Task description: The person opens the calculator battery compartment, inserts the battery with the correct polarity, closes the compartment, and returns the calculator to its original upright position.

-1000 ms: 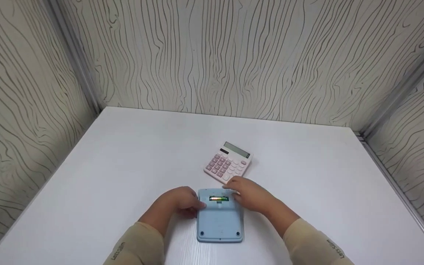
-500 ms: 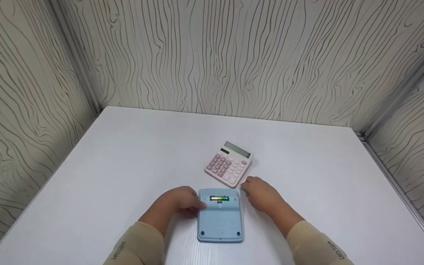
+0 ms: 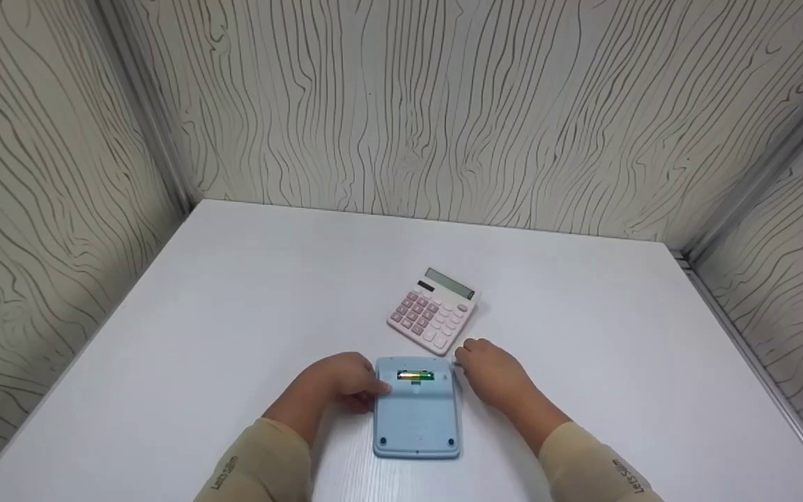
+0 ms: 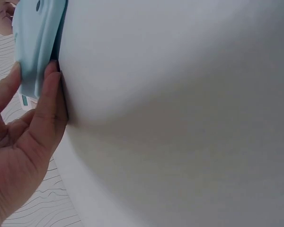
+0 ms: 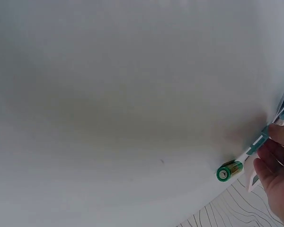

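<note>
A blue calculator (image 3: 415, 418) lies face down, with a green-and-gold battery (image 3: 415, 375) in its uncovered slot. My left hand (image 3: 353, 380) grips its left edge, the thumb on the back and fingers beneath, as the left wrist view also shows. My right hand (image 3: 492, 369) is beside its upper right corner. In the right wrist view that hand pinches a small blue battery cover (image 5: 258, 142) with pale slots, close to the tabletop. Another green battery (image 5: 229, 170) lies on the table near the cover; in the head view it cannot be made out.
Just beyond the blue calculator a pink calculator (image 3: 433, 310) lies face up, turned at an angle. The white table (image 3: 269, 279) meets patterned wall panels (image 3: 408, 104) at its back.
My right hand has moved from over the blue calculator's upper right corner to just right of it, then stayed nearly still. The left hand and both calculators have hardly moved.
</note>
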`<act>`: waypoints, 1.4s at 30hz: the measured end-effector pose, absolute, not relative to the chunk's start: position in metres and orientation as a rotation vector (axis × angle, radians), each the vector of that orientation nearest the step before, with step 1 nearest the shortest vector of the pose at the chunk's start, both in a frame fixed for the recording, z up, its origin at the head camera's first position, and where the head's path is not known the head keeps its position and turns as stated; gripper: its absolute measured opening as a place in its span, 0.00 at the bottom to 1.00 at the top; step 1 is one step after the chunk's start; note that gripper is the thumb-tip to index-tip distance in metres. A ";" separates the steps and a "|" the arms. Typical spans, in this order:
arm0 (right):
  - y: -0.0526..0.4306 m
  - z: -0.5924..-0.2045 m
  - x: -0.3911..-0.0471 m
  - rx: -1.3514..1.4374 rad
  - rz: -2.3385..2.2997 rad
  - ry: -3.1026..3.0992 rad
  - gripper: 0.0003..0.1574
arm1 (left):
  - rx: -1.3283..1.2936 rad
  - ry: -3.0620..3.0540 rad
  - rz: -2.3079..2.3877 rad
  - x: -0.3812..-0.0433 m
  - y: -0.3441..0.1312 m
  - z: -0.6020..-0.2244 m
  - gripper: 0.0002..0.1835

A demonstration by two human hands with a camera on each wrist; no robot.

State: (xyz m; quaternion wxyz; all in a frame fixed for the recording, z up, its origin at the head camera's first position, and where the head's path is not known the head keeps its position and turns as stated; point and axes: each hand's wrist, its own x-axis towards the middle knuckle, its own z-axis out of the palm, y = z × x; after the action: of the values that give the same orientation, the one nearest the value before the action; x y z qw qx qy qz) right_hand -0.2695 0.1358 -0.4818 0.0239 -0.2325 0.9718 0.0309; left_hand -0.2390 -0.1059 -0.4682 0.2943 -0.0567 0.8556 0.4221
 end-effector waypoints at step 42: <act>0.092 -0.442 -0.248 -0.823 -0.372 2.903 0.06 | -0.113 2.286 1.098 -0.241 -0.107 -0.469 0.13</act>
State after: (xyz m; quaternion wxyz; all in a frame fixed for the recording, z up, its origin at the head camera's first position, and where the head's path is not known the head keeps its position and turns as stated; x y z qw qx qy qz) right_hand -0.2476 0.0922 -0.4420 0.0506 -0.2704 0.9536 -0.1222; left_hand -0.2408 -0.1070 -0.4693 0.2972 -0.0423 0.8599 0.4130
